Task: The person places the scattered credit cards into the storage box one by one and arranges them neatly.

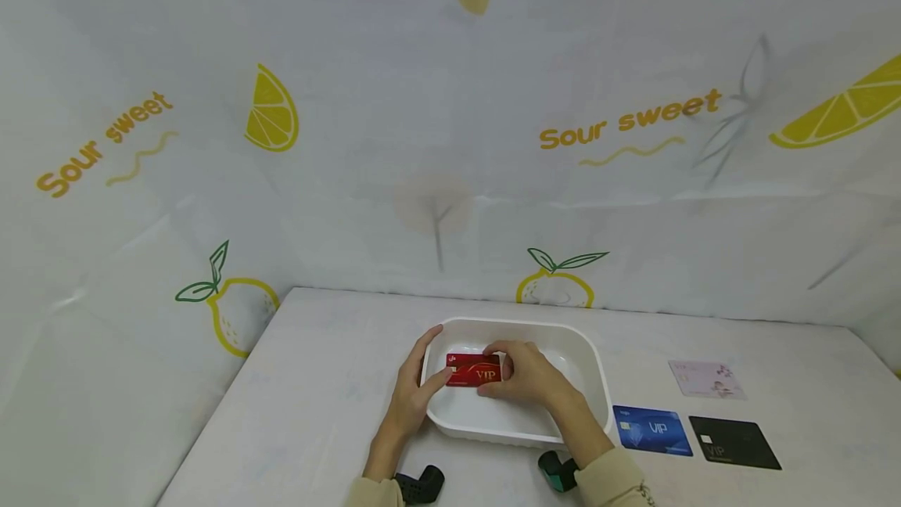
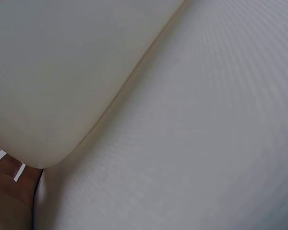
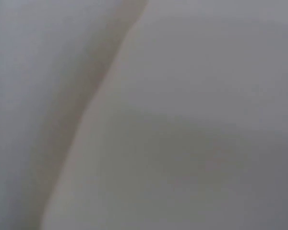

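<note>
You are working on a pale counter (image 1: 317,382) backed by a lemon-printed cloth (image 1: 422,139), and the biggest thing on it is the white tray (image 1: 594,370), a shallow rounded tub sitting near the front edge. Your left hand (image 1: 411,397) rests against the tray's left rim with its fingers (image 1: 428,343) fairly straight along the wall and the thumb reaching in to touch the left end of the card; the left wrist view shows only the tray's rounded corner (image 2: 62,96) against the counter. Your right hand (image 1: 528,374) is over the tray's middle, its fingers curled and pinching the right end of the red VIP card (image 1: 473,371), which hangs just above the tray floor. That card looks thin, stiff and very light, with a glossy face that could slide between your fingertips, so hold it by the short edges as you do now; if it lies flat it will be hard to lift without catching an edge with a nail. To the right on the counter lie a blue card (image 1: 651,430), a black card (image 1: 734,442) and a pale pink card (image 1: 706,379), all flat and apart from the tray. The right wrist view is too blurred to tell anything
</note>
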Motion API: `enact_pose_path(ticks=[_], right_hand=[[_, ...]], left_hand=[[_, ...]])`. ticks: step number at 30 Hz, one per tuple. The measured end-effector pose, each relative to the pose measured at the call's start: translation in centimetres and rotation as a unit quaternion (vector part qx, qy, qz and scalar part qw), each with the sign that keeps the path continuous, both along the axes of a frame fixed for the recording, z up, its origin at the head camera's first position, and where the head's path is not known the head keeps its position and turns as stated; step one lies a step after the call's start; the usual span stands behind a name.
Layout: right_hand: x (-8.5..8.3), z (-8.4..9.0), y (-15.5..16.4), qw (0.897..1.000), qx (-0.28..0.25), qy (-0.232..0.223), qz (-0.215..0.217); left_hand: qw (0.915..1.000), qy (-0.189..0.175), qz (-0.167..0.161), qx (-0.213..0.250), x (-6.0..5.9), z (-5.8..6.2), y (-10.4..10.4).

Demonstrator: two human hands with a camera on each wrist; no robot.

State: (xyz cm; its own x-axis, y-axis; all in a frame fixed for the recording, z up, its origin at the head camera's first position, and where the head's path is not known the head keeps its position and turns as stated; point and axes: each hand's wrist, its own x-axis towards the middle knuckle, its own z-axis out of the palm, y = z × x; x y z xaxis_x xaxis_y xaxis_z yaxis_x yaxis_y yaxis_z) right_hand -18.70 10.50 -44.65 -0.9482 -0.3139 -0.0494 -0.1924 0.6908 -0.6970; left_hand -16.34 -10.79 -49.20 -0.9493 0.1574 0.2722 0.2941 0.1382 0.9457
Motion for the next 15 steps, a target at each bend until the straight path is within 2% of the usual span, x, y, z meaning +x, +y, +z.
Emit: enact_pose_path(ticks=[15], right_hand=[[0.26,0.03,0.15,1.000,-0.007,0.015,0.020]], left_hand=[[1.0000,0.003,-0.002,0.001,0.05,0.07,0.01]])
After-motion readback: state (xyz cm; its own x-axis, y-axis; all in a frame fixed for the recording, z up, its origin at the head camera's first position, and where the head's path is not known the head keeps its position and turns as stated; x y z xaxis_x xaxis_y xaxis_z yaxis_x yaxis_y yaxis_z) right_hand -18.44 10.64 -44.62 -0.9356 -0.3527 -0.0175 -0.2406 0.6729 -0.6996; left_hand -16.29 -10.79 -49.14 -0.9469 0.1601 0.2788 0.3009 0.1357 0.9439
